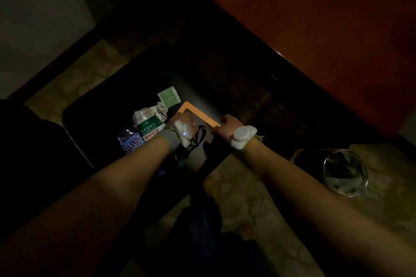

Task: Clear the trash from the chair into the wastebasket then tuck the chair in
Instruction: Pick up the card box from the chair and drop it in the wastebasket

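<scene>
Both hands grip a flat paper bag on the dark chair seat (pixel 94 110), left hand (pixel 180 122) on its near-left side, right hand (pixel 226 125) closed at its right corner, while the wastebasket (pixel 345 172) stands on the floor, nearer the right arm.

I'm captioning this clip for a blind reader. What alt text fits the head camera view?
In dim light, a person's left hand and right hand take hold of a flat grey-and-orange paper bag on a dark chair seat. Beside it lie plastic bottles, crumpled paper and a green packet; a wastebasket stands on the floor to the right.
</scene>
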A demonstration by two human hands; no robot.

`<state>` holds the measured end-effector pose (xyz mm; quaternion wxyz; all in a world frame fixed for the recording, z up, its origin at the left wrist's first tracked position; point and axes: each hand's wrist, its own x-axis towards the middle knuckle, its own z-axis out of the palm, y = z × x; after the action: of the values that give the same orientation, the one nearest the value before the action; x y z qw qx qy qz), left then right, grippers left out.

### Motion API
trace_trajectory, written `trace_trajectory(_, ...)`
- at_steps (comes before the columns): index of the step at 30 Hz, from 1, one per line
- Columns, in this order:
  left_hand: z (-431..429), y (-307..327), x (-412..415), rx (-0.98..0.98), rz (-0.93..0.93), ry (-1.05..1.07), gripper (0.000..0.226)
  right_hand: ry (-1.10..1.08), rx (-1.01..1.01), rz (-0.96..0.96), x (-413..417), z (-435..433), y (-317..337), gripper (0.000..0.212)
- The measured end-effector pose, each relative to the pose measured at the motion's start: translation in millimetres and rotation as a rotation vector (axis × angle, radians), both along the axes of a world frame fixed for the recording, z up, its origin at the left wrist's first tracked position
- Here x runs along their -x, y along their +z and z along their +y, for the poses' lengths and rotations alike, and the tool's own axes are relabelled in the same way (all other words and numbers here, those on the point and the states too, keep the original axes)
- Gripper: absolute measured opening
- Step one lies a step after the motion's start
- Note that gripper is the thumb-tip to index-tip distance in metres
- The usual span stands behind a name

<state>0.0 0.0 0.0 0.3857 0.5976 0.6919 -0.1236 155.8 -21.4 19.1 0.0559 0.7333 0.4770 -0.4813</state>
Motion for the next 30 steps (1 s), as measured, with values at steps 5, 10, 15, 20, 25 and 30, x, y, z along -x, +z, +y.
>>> trace_trajectory(5, 11.2, -34.3, 6.5, 0.004, 0.074, -0.015, 0.056, 0.169, 0.094, -0.119, 12.9, 18.2, -37.7, 0.055)
trace_trajectory(10, 21.3, -60.1, 18.0, 0.015, 0.113, -0.003, 0.065, 0.141, 0.044, -0.240, 16.2, 19.5, -65.3, 0.068)
trace_trajectory(15, 28.2, -73.9, 21.8, 0.025, 0.112, -0.017, 0.075, 0.143, 0.091, -0.123, 6.1, 11.0, -80.4, 0.047)
trace_trajectory(20, 34.5, -63.1, 7.2, 0.086, 0.130, -0.025, 0.086, 0.052, 0.045, 0.076, -8.7, -9.6, -61.2, 0.041)
trace_trajectory(25, 21.8, -28.1, -36.2, 0.093, 0.024, -0.170, 0.084, -0.111, -0.014, 0.074, -54.6, -38.9, -27.8, 0.033)
trace_trajectory(30, -6.3, 8.7, -98.2, 0.286, -0.364, 0.003, 0.011, -0.221, -0.007, 0.040, -131.9, -76.2, -3.3, 0.039)
